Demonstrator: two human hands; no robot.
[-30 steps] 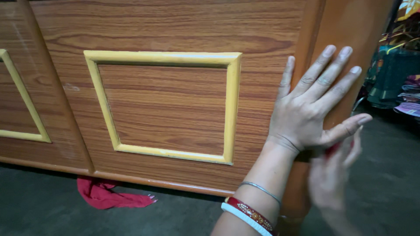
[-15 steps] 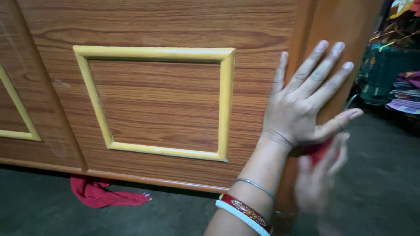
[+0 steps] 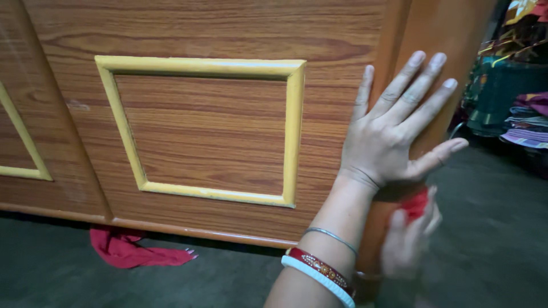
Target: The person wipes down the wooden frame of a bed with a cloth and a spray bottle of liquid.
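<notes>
Risk: judged only, the red rag (image 3: 415, 205) could slip from the right hand (image 3: 408, 239), since that hand is blurred and its grip is not clearly seen.
Risk 2: the flat left hand (image 3: 394, 134) could slide on the smooth laminate if weight is leaned on it.
Left fingers: spread wide, straight, thumb out to the side; palm flat against the corner edge of the brown wood-grain cabinet with yellow square moulding (image 3: 217, 114). Holds nothing.
Right fingers: curled about the red rag, low against the cabinet's orange-brown side panel (image 3: 434, 34); how tight, cannot tell.
Rag position: between right hand and side panel, just below the left palm.
Wrist: red, white and thin metal bangles (image 3: 319, 268) on left forearm.
Floor: crumpled red cloth (image 3: 134, 248) lies on the dark floor under the cabinet's front edge, well apart from both hands.
</notes>
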